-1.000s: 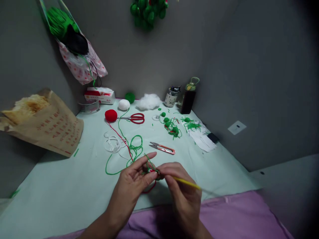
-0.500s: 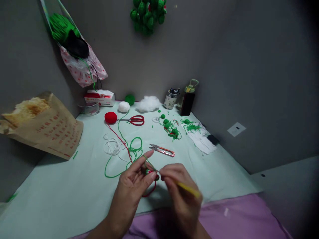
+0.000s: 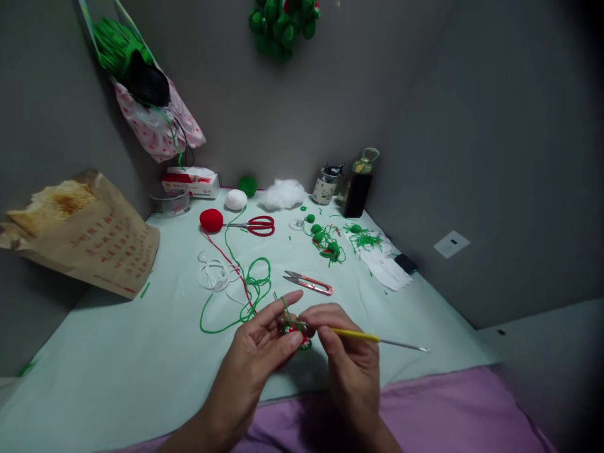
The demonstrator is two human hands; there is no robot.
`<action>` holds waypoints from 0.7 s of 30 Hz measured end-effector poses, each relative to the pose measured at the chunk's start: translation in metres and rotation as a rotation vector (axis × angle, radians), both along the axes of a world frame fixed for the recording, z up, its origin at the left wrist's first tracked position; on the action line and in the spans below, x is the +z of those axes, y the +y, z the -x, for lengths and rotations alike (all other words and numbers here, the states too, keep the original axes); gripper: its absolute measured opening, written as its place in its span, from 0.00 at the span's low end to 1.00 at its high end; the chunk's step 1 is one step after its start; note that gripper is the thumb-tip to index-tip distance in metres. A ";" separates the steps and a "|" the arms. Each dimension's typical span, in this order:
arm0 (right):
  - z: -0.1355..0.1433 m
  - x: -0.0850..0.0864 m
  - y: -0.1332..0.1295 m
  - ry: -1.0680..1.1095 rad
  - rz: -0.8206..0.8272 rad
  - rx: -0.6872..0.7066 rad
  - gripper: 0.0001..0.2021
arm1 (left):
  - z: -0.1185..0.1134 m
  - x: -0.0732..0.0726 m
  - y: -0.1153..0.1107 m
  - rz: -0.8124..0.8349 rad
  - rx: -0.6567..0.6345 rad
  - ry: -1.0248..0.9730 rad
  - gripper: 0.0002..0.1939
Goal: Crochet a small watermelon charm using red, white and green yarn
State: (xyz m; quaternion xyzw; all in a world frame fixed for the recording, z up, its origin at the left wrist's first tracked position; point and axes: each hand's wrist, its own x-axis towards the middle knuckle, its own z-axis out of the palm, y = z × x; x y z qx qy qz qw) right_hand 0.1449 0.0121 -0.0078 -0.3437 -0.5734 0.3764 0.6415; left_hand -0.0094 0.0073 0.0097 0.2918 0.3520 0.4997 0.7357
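My left hand (image 3: 262, 346) pinches a small red, green and white crochet piece (image 3: 304, 341) between thumb and fingers. Green yarn (image 3: 285, 307) runs over its raised index finger. My right hand (image 3: 346, 352) is closed around a yellow-handled crochet hook (image 3: 356, 334), whose bare metal end points to the right. The hook's other tip meets the crochet piece, partly hidden by my fingers. Loose green yarn (image 3: 257, 283) loops on the table just beyond my left hand, along with a red strand. Thread snips (image 3: 309, 283) lie right behind my hands.
Red-handled scissors (image 3: 261, 226) lie beside a red yarn ball (image 3: 211, 220). Behind are a white ball (image 3: 236, 200), stuffing (image 3: 283, 194), a jar (image 3: 325, 185) and a bottle (image 3: 361, 182). Small green crochet pieces (image 3: 325, 239) lie to the right; a paper bag (image 3: 108, 245) stands left.
My right hand has turned, so the hook now lies nearly level with its free end showing at the right. The crochet piece is more visible, and my left index finger points more to the right.
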 end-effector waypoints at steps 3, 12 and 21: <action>0.003 0.000 0.000 -0.019 -0.017 0.002 0.10 | -0.001 0.001 0.002 0.030 0.004 0.024 0.25; -0.008 0.000 0.000 -0.024 -0.007 -0.086 0.09 | 0.005 0.008 0.010 0.165 0.018 -0.067 0.25; 0.000 -0.004 -0.003 -0.271 -0.179 -0.155 0.11 | -0.004 0.004 0.004 -0.043 0.064 0.052 0.28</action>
